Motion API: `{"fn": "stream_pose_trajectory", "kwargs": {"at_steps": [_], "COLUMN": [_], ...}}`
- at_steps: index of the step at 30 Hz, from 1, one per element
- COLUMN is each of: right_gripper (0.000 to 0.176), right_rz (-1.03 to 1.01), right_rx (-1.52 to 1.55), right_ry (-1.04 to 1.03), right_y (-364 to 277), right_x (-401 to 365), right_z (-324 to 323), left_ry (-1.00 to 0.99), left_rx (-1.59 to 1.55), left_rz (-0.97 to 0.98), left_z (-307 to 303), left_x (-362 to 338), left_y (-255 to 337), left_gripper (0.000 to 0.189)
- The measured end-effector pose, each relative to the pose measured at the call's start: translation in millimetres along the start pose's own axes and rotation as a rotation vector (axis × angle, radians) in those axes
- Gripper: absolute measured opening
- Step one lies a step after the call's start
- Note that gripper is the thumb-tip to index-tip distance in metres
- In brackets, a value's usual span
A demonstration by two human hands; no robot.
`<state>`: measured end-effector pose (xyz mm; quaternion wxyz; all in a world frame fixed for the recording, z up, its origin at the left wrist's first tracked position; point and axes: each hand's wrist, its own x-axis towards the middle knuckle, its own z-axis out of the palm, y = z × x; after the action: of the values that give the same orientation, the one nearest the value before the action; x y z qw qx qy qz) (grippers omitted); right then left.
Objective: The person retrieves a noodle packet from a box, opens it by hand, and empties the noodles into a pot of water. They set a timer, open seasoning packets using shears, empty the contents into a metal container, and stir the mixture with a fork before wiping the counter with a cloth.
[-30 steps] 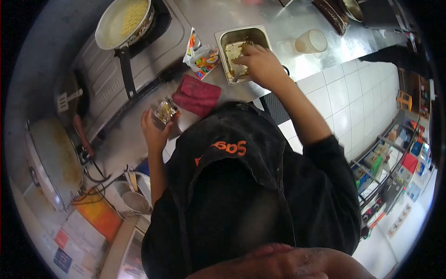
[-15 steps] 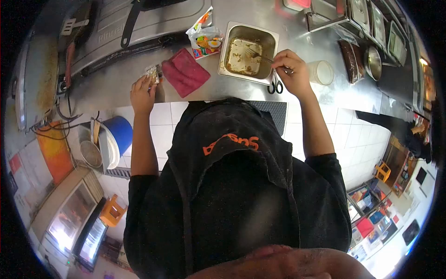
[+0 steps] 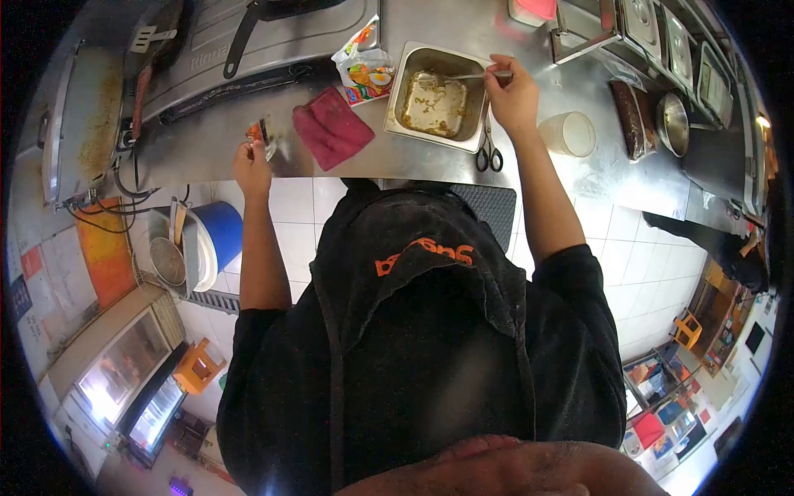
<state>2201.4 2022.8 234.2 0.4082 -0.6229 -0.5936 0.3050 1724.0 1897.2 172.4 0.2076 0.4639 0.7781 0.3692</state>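
My left hand (image 3: 253,167) is closed on a small shiny packet (image 3: 260,132) with orange on it, above the counter's front edge. In my right hand (image 3: 514,97) is the handle of a fork (image 3: 470,77), which reaches over the right side of a square metal pan (image 3: 394,106). Brown, wet bits of food lie on the pan's floor. Beside the pan's lower right corner are black-handled scissors (image 3: 490,159). A folded dark red cloth (image 3: 332,128) lies between my left hand and the pan, and a colourful plastic food bag (image 3: 368,76) stands behind it.
A translucent tub (image 3: 568,135) stands right of my right hand. Farther right are a bag of dark brown contents (image 3: 631,120) and a metal bowl (image 3: 672,124). A stove (image 3: 207,58) is at back left. On the floor stands a blue bucket (image 3: 219,236).
My right hand has moved up and the fork has risen to the pan's upper right side. My left hand has turned the packet, showing its orange part.
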Motion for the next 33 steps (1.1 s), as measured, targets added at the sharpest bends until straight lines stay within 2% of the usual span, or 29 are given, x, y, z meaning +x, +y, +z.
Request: {"fn": "stream_pose_trajectory", "kwargs": {"at_steps": [1,4,5,8,9,12,14,16,19,22,28,31,33], "right_gripper": [0.036,0.048,0.052,0.049,0.047,0.043,0.037,0.028,0.019,0.017,0.022,0.026,0.025], "right_rz": [0.006,-0.014,-0.013,-0.107,-0.142,-0.109,-0.035,0.157,0.196,0.21,0.225,0.105,-0.103], "right_rx": [0.042,0.252,0.3,0.109,0.092,0.178,0.385,0.698,0.909,0.824,0.902,0.82,0.548], "right_ry": [0.015,0.092,0.12,0.3,0.292,-0.033,-0.313,-0.524,-0.596,-0.599,-0.54,-0.429,-0.434], "right_y": [7.5,26.4,30.2,1.4,-7.8,-37.5,-61.9,-103.5,-118.7,-110.6,-102.9,-110.0,-115.8], "right_x": [4.1,12.7,11.2,-6.9,-14.5,-48.2,-75.1,-89.1,-92.0,-93.7,-100.7,-100.1,-92.7], "right_z": [3.3,9.2,7.9,-6.7,-11.1,-4.9,11.8,18.4,26.7,28.9,31.2,28.5,13.8], "left_ry": [-0.002,-0.081,-0.101,-0.138,-0.164,-0.25,-0.328,-0.376,-0.454,-0.517,-0.516,-0.538,-0.574], "left_rx": [-0.093,-0.653,-0.715,-0.947,-1.006,-1.11,-1.214,-1.231,-1.224,-1.189,-1.074,-0.919,-0.79], "left_rz": [-0.006,-0.148,-0.194,-0.305,-0.307,-0.35,-0.344,-0.315,-0.223,-0.181,-0.136,-0.025,0.061], "left_z": [-0.7,7.0,6.4,6.7,9.4,18.0,27.5,37.2,41.9,42.2,42.5,35.8,33.6], "left_x": [-1.0,-11.2,-16.5,-38.6,-44.9,-70.3,-83.9,-94.1,-101.1,-102.9,-107.5,-107.7,-106.7], "left_y": [0.5,15.2,23.0,71.1,89.0,144.9,174.9,196.2,205.7,202.3,207.2,210.8,205.3], "left_gripper": [0.022,0.02,0.014,0.013,0.013,0.019,0.02,0.02,0.02,0.019,0.019,0.015,0.013]}}
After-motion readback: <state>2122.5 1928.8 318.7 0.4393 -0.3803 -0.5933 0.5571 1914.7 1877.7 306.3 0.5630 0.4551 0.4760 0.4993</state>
